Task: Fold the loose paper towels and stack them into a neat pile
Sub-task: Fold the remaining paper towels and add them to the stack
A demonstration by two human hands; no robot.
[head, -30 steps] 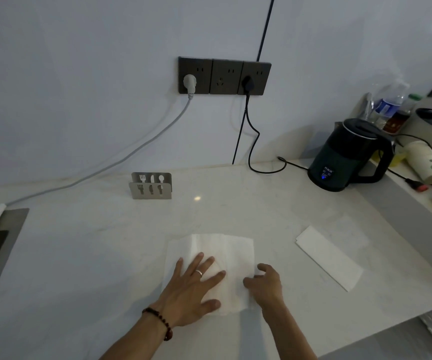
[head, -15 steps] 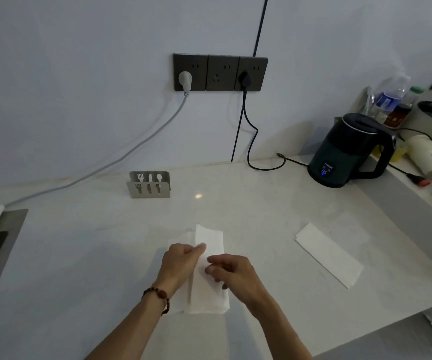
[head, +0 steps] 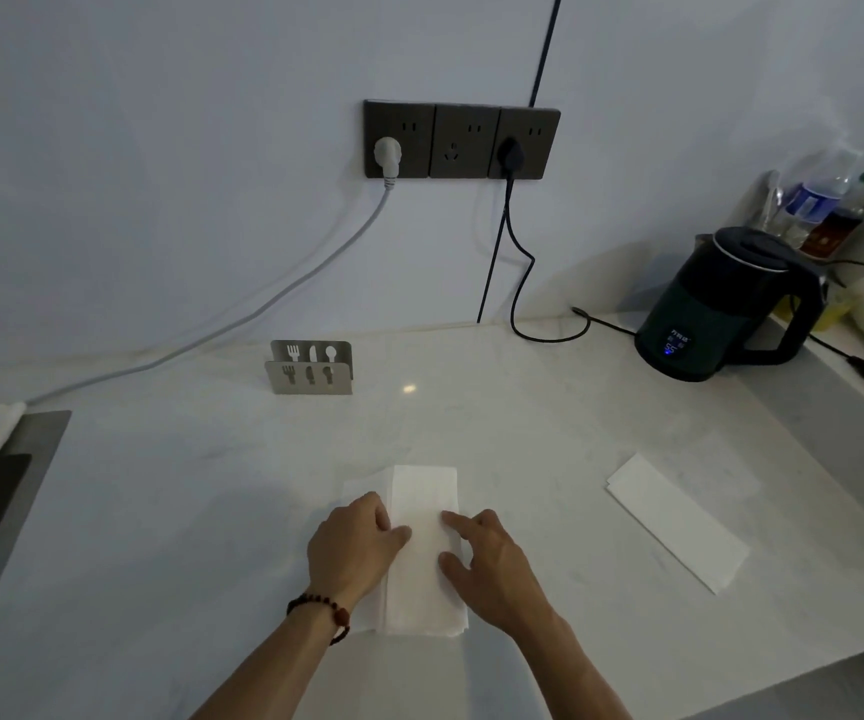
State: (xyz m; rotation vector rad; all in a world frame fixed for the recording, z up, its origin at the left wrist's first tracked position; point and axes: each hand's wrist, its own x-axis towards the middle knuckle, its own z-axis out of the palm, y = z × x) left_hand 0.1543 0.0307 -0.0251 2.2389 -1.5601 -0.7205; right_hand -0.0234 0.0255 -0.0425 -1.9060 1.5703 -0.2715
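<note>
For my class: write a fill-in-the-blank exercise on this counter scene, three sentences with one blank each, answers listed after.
1. Both hands press on a folded paper towel that lies on the ____.
2. The dark kettle stands to the ____ of the metal napkin holder.
3. The left hand wears a beaded ____ at the wrist.

Missing words: counter; right; bracelet

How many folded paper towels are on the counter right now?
2: one towel under both hands, center; one folded strip lying to the right. Layers beneath the center one may be hidden.
</note>
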